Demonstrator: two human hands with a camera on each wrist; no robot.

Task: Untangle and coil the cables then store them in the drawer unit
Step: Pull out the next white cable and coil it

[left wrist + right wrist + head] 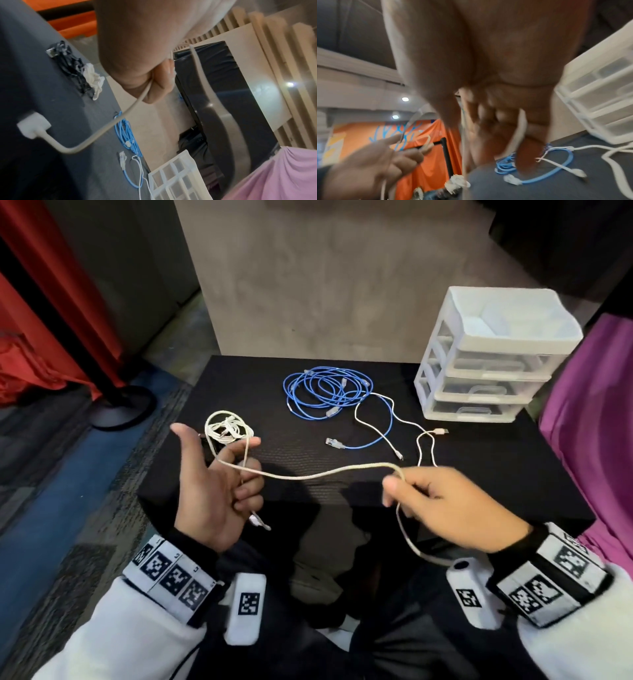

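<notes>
A beige cable (318, 474) stretches in the air between both hands above the black table's near edge. My left hand (219, 484), palm up with the thumb out, has its fingers curled around a loop of this cable; the white plug end (33, 126) dangles below it. My right hand (442, 498) pinches the cable's other part between thumb and fingers, and the rest hangs down towards my lap. A blue network cable (325, 395) lies loosely coiled at the table's back, tangled with a thin white cable (407, 422). The white drawer unit (489, 354) stands at the back right, drawers closed.
A small coiled whitish cable bundle (226, 431) lies on the black table (496, 474) at the left. A black stand base (123, 409) and red curtain are on the floor to the left. Purple fabric (596, 412) borders the table's right side.
</notes>
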